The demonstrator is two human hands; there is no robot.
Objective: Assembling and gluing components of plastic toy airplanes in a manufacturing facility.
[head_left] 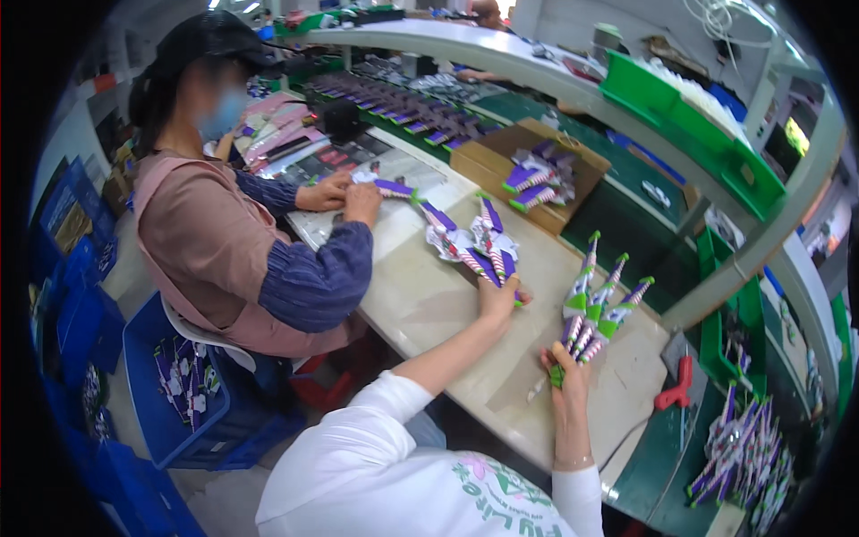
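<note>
My left hand (499,302) is closed round the near ends of a few purple and white toy wing pieces (490,242) with striped edges, just over the tabletop. Another piece of the same look (438,224) lies against them on the left. In my right hand (565,369) is a bunch of similar pieces (591,309), gripped at the lower end. Their green tips fan out and point away from me. My fingers hide the gripped ends of both bunches.
On my left a masked co-worker (210,215) handles a similar piece. A cardboard box (483,157) with more pieces stands at the back. A red glue gun (676,385) lies right, near a heap of pieces (738,447). A blue crate (148,385) sits on the floor.
</note>
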